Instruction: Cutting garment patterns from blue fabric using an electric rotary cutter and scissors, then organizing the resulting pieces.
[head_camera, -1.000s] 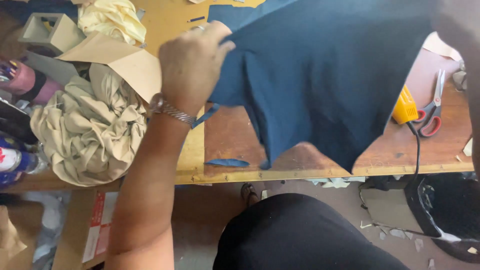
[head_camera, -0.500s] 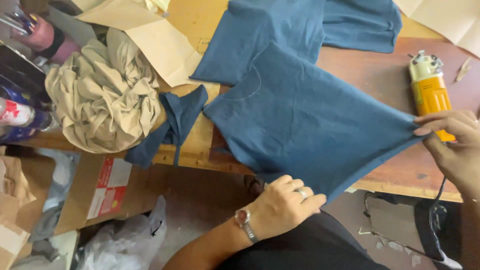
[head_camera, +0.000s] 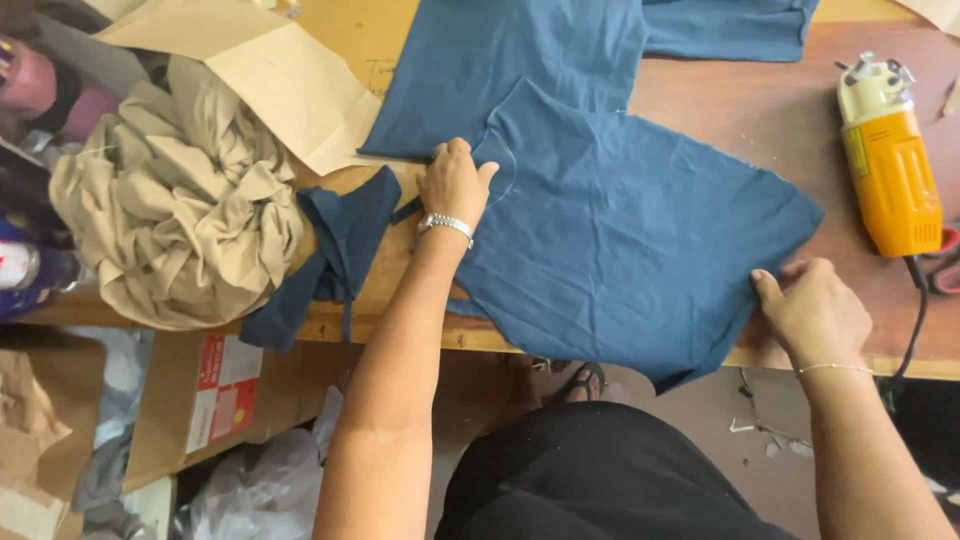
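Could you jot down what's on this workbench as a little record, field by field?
Setting: wooden table, seen from above
Main piece: blue fabric panel spread flat, one corner hanging over the table's front edge
Left hand: pressed flat on the panel's left edge, wristwatch on
Right hand: pinching the panel's right edge, thin bracelet on
Behind: more blue fabric
Left side: dark blue scraps, crumpled beige cloth, brown paper
Right side: yellow power tool with cord

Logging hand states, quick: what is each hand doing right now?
Left hand: open, pressed flat on the blue cloth.
Right hand: pinching that cloth's right edge.
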